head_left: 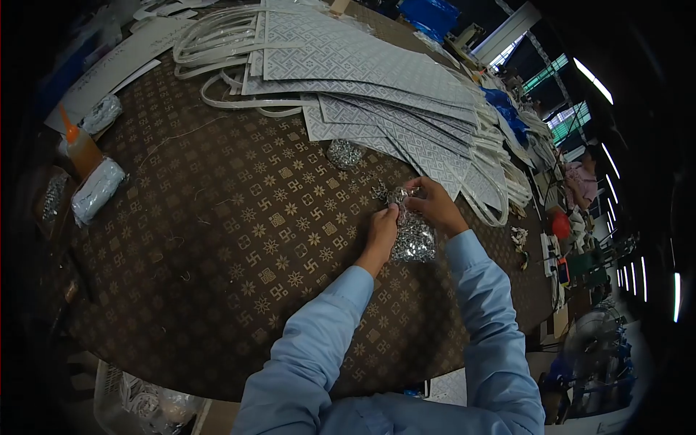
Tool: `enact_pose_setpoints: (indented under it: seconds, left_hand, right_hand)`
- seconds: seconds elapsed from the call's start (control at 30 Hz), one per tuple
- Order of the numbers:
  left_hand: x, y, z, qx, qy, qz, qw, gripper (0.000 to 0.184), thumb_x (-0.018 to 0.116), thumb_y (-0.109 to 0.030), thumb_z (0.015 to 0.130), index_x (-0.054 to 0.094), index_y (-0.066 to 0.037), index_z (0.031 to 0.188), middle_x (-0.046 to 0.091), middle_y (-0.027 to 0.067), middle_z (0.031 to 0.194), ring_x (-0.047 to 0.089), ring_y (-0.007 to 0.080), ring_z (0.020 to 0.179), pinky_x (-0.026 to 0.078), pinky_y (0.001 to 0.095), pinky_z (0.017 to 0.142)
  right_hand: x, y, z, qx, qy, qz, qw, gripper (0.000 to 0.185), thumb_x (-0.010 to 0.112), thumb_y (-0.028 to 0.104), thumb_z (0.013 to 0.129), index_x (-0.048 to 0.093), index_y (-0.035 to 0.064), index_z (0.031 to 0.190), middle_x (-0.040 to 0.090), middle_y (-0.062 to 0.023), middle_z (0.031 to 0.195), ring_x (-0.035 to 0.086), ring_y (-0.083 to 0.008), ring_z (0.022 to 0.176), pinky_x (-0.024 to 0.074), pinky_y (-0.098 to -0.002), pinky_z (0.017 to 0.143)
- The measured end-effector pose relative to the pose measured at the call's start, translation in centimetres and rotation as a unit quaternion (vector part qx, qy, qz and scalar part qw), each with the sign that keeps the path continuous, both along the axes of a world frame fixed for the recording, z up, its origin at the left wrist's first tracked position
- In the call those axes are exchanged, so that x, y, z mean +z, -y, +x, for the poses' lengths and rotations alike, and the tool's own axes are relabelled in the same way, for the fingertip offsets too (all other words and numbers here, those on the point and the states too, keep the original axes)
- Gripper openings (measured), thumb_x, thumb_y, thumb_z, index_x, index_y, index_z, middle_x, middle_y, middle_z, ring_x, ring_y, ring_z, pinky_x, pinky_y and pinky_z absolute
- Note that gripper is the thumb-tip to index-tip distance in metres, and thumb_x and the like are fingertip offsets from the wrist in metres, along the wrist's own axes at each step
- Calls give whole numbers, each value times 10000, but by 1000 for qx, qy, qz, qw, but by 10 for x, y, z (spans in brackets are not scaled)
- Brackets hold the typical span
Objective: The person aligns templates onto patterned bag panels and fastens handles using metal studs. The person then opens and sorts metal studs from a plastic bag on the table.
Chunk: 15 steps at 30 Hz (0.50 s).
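Note:
A clear plastic bag of small shiny silver pieces (415, 243) hangs between my hands near the table's right side. My left hand (380, 235) grips the bag's upper left edge, thumb pointing up. The fingers of my right hand (437, 206) are closed on the bag's top from the right. Just beyond my left fingertips lie a few loose silver pieces (378, 190), too small to name. Another clear bag of similar silver pieces (344, 154) rests farther back, beside the stacked patterned paper bags (384, 80).
The round table has a brown patterned cloth (254, 239). At the left stand an orange-tipped glue bottle (81, 148) and a white plastic-wrapped bundle (99, 190). White handles (486, 199) jut from the stack near my right hand. A person (582, 177) is in the background at the right.

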<state>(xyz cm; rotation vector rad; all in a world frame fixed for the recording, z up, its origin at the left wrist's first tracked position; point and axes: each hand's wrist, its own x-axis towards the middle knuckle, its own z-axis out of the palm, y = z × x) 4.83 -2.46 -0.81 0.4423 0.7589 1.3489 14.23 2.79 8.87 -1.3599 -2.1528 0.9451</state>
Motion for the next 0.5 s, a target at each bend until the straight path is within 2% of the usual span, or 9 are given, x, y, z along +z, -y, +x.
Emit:
enact_pose_setpoints:
  seconds: [0.1,0.17,0.2,0.3,0.33,0.37,0.4,0.43,0.5]
  left_hand:
    - [6,-2,0,27,29,14,999,342,447,-278,899,577,34,950,573,25,797,504,86,693,420,246,645]
    - [7,-1,-1,38,53,29,997,355,441,-276,899,579,50,914,566,25,758,496,89,662,418,257,633]
    - [10,1,-2,30,57,23,998,347,452,-270,895,578,53,914,569,24,765,499,85,670,421,254,635]
    - [12,2,-4,41,50,4,998,321,469,-253,891,576,48,860,548,8,725,462,68,649,402,250,591]
    - [4,-3,-5,16,-32,16,999,323,474,-258,891,578,48,899,566,15,771,486,68,682,413,245,610]
    - [-2,-4,-3,-14,-115,25,993,330,479,-264,890,580,47,938,584,22,816,509,69,716,424,240,630]
    - [-3,-2,-2,-21,-115,19,993,330,479,-264,890,580,47,938,584,22,816,509,69,716,424,240,630]
    - [-3,-1,0,-7,-69,21,997,320,471,-254,895,579,45,927,581,19,805,506,68,703,421,242,618]
    - [-6,-6,2,34,-24,39,998,294,449,-227,905,579,36,913,577,22,792,505,73,674,423,246,594]
  right_hand:
    - [-8,-19,11,-24,-11,-37,999,188,642,138,773,544,7,865,545,4,729,490,-62,617,405,-205,551]
    - [-6,-20,10,-171,-81,-167,968,200,647,177,777,562,2,823,557,-1,722,493,-52,617,402,-214,533]
    - [-6,-19,9,-170,-80,-167,968,200,647,177,777,562,2,823,557,-1,722,493,-52,617,402,-214,533]
    - [-6,-9,9,-27,-40,-47,998,164,629,184,789,608,21,790,591,-15,712,520,-65,625,411,-235,530]
    - [-3,-9,7,-26,-36,-50,998,164,629,184,789,608,21,790,591,-15,712,520,-65,625,411,-235,530]
    - [5,-2,-2,20,88,55,994,163,625,178,791,612,18,821,600,-19,737,529,-78,638,422,-243,550]
    - [10,4,-5,62,208,157,963,168,622,173,793,615,16,852,608,-23,763,538,-91,651,433,-252,571]
    - [13,2,-3,89,203,165,961,199,622,174,793,609,-5,879,619,-32,798,552,-109,686,449,-264,622]
    - [13,-15,11,32,26,-45,998,201,630,170,786,604,-12,868,617,-36,799,550,-98,706,442,-245,649]
